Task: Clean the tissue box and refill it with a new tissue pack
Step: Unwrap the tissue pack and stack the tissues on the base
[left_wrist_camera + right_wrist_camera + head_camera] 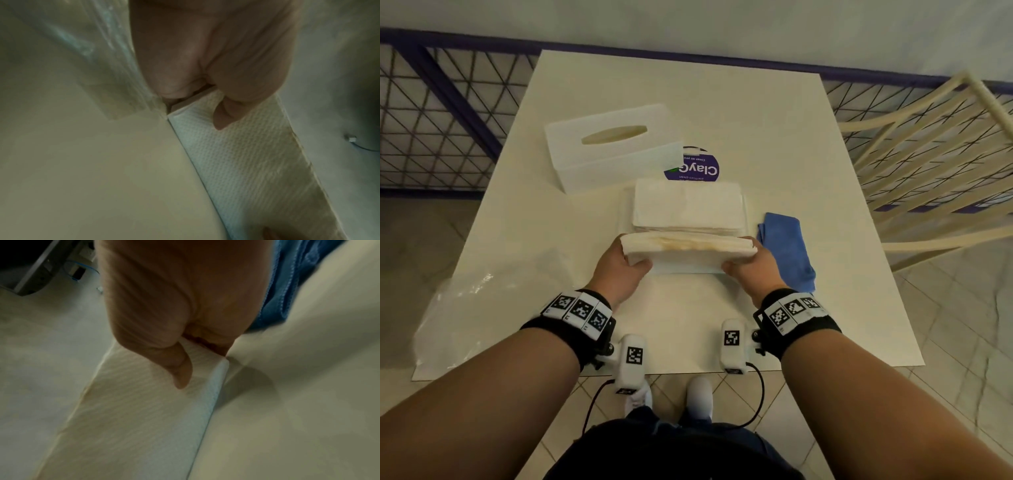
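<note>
I hold a white stack of tissues tilted above the table, its upper face stained yellowish. My left hand grips its left end, thumb on the embossed paper. My right hand grips the right end, thumb pressed on the tissue. Just beyond lies a second white tissue stack on the table. The white tissue box stands at the back left, its oval slot facing up and nothing in it showing.
A folded blue cloth lies right of my right hand. A purple round label peeks out behind the far stack. Clear plastic wrap sits at the table's left front corner. A cream chair stands to the right.
</note>
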`<state>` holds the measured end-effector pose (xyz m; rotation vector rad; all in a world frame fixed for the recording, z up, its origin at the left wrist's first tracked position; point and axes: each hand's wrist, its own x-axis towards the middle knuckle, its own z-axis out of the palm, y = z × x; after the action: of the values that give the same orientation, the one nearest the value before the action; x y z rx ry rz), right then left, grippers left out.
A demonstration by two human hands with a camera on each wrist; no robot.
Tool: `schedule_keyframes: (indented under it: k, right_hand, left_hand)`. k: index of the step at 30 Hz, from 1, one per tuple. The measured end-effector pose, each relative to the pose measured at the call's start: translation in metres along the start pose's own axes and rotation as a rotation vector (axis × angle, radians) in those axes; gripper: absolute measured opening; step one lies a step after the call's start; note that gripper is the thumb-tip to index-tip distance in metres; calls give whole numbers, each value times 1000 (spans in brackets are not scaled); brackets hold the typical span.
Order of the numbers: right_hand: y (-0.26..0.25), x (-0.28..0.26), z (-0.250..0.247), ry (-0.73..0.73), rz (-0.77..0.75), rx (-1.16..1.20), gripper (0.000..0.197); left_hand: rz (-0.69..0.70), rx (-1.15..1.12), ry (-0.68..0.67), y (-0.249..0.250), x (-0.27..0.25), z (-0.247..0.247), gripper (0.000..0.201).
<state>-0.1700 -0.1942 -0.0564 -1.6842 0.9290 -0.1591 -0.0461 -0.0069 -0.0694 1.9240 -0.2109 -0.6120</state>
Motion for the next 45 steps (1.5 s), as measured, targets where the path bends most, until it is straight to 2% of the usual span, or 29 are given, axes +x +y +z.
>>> schedule_keyframes:
  k: [5, 6, 9, 12, 15, 21, 23, 26, 29, 31, 33, 35, 37, 45]
  right_hand:
    - [-14, 5, -9, 53, -31, 23, 21]
    - [-21, 10, -12, 76, -57, 20, 23]
    - [-44, 27, -16, 130, -94, 52, 44]
    - [-64, 49, -18, 200, -116, 10, 49]
    - [-69, 68, -16, 225, -92, -43, 54]
    - [-64, 85, -11, 189, -64, -158, 59]
    - [-62, 87, -8, 182, -44, -198, 60]
    - [-56, 89, -7, 242, -38, -265, 64]
    - [-61, 87, 1, 281, -143, -394, 52]
    - [-67, 86, 14, 211, -242, -446, 45]
    - [-70, 87, 31, 72, -308, -551, 47]
    - [-65, 89, 44, -70, -283, -731, 51]
    - [-56, 93, 50, -159, -210, -847, 54]
    - [-40, 94, 55, -189, -201, -910, 54]
  left_hand:
    - [113, 140, 73, 24, 13, -8, 31]
    - [130, 106, 97, 33, 19, -10, 33]
    - [97, -5, 116, 60, 37, -16, 48]
    - [31, -72, 92, 76, 55, -19, 58]
    - [5, -68, 106, 78, 66, -17, 57]
    - [-27, 4, 145, 63, 76, -11, 50]
    - [-31, 96, 146, 57, 77, -12, 52]
    - [26, 381, 169, 53, 77, -16, 64]
    - [304, 645, 223, 64, 71, -13, 59]
    - [480, 787, 119, 71, 71, -4, 54]
    - [522, 929, -63, 71, 75, 8, 55]
    - [412, 1067, -243, 65, 82, 16, 57]
    - [290, 1113, -359, 54, 87, 18, 59]
    - [240, 1110, -378, 36, 88, 21, 60]
